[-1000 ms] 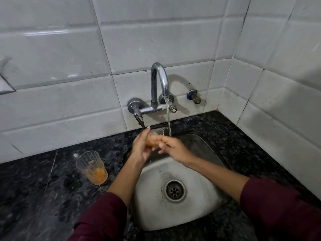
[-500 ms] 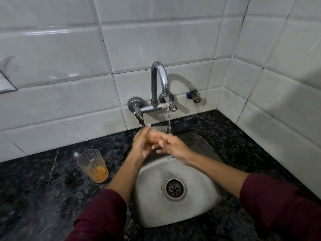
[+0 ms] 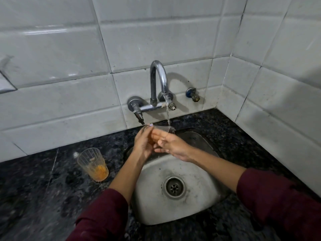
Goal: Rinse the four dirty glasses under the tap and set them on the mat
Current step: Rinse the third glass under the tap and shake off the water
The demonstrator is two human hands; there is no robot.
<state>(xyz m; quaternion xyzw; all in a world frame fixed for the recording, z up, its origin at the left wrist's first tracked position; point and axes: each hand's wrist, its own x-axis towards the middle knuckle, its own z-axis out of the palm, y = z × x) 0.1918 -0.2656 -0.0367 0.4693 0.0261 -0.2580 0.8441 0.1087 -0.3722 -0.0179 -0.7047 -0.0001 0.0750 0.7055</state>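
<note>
A clear glass (image 3: 166, 129) with orange residue is held over the back of the steel sink (image 3: 152, 202), its rim under the stream from the chrome tap (image 3: 159, 80). My left hand (image 3: 143, 145) wraps the glass from the left. My right hand (image 3: 172, 145) touches it from the right, with fingers across its side. A second dirty glass (image 3: 93, 164) with orange dregs stands upright on the black counter (image 3: 43, 197), left of the sink. No mat is in view.
White tiled walls meet in a corner at the back right. A small blue-capped valve (image 3: 192, 94) sticks out of the wall right of the tap. The tap's lever handle (image 3: 138, 115) points down just above my left hand.
Both hands have lifted the glass slightly toward the tap, so the stream now hits its rim. The glass on the counter has not moved.
</note>
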